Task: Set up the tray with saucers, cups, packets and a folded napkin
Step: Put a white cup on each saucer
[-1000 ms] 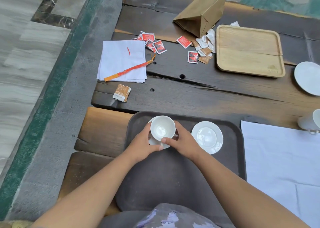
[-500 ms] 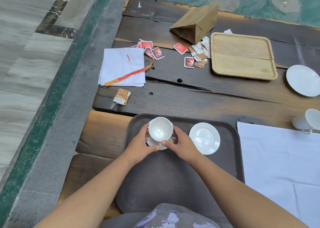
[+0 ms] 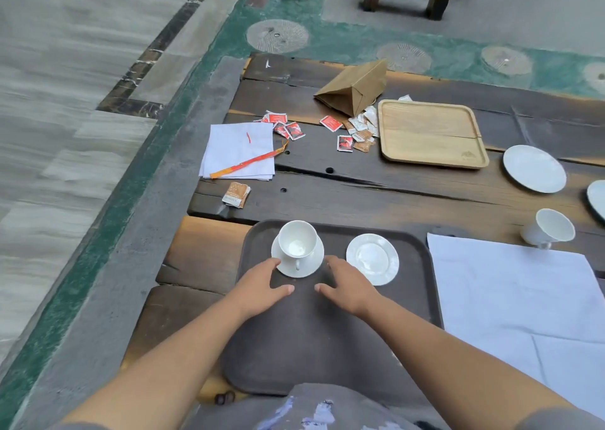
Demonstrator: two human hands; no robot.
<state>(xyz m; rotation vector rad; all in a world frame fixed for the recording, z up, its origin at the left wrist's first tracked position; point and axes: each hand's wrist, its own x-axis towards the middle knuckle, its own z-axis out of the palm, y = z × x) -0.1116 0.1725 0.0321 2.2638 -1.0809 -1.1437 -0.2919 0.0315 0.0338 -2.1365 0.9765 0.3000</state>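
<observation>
The fingers (image 3: 271, 263) of the left hand (image 3: 260, 287) are straight and a little apart, holding nothing, with their tips just beside the rim of a saucer (image 3: 312, 265). The right hand (image 3: 350, 285) is loose and spread in the same way. A white cup (image 3: 297, 243) stands upright on this saucer, at the far left of the dark tray (image 3: 327, 338). A second saucer (image 3: 372, 258) lies to its right. Farther out on the dark wooden table (image 3: 393, 194) are red packets (image 3: 288, 127), white napkins (image 3: 239, 149) and a wooden tray (image 3: 429, 133). The floor (image 3: 82, 118) is grey stone.
</observation>
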